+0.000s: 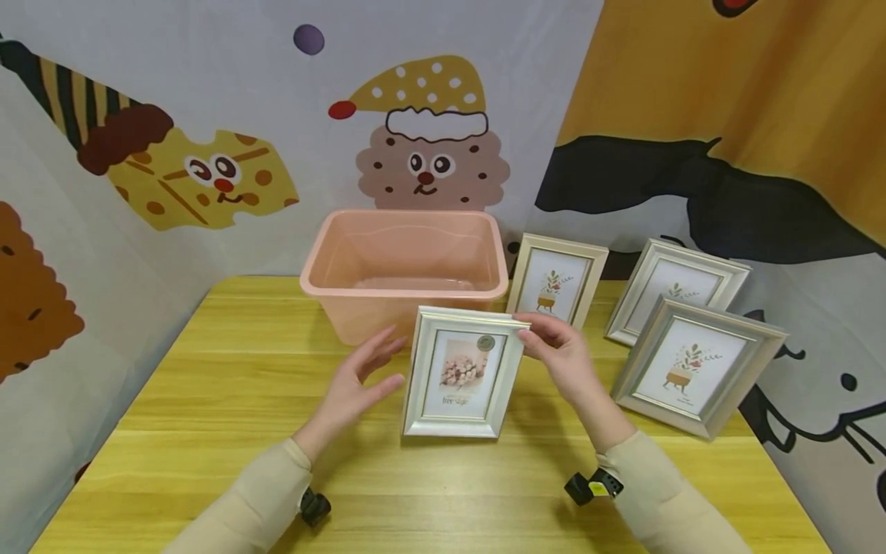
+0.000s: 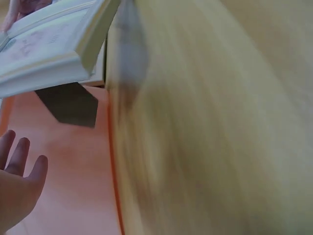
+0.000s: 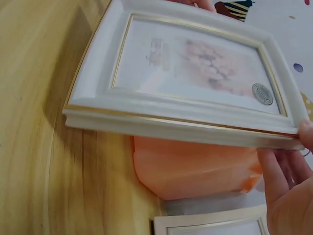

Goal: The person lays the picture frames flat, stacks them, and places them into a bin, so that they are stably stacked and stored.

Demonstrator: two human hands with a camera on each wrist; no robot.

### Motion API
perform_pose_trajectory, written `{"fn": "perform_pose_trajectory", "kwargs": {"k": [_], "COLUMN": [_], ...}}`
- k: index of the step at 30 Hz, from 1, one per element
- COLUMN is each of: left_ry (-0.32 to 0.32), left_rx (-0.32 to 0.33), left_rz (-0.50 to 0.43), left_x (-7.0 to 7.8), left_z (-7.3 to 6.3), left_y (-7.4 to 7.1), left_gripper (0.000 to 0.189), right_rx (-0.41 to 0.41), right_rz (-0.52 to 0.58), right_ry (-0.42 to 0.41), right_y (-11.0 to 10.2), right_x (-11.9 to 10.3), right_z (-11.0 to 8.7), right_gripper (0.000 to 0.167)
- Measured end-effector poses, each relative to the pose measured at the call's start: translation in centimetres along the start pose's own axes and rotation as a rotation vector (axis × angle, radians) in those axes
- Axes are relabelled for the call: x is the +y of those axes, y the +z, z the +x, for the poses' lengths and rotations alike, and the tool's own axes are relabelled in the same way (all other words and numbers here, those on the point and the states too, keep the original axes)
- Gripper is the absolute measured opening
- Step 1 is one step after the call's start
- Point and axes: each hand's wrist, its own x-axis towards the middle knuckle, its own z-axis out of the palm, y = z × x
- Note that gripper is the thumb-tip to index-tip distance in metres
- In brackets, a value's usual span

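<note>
Three frames (image 1: 695, 371) stand, seemingly done; a fourth frame (image 1: 462, 373), pinched by the right grip (image 1: 564, 358), appears unfinished; the left grip (image 1: 358, 388) is spread.

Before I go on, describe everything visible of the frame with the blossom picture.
The white picture frame is rectangular, gold-lined and smooth, seemingly painted. Its picture shows pink blossoms above "free style", with a round grey sticker at upper right. It is upright, tilted back, before the pink tub. The right hand pinches its upper right corner; the left hand is beside it, apart. A dark flap, apparently its stand, shows behind. Whether it touches the table is unclear.
</note>
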Motion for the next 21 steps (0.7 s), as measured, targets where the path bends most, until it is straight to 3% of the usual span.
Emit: {"fn": "perform_pose_trajectory", "kwargs": {"k": [9, 14, 21], "left_ry": [0.137, 0.141, 0.136], "left_rx": [-0.077, -0.098, -0.09], "left_rz": [-0.114, -0.137, -0.16], "left_x": [1.2, 1.6, 1.8], "left_z": [1.7, 2.2, 2.4], "left_y": [1.5, 2.0, 2.4], "left_gripper": [0.067, 0.068, 0.072], "right_rx": [0.013, -0.011, -0.036], "right_rz": [0.299, 0.406, 0.475], "right_ry": [-0.056, -0.09, -0.111], "right_y": [-1.3, -1.9, -2.0], "right_x": [0.6, 0.7, 0.6], "right_z": [-0.6, -0.8, -0.7], "right_gripper": [0.035, 0.03, 0.027]}}
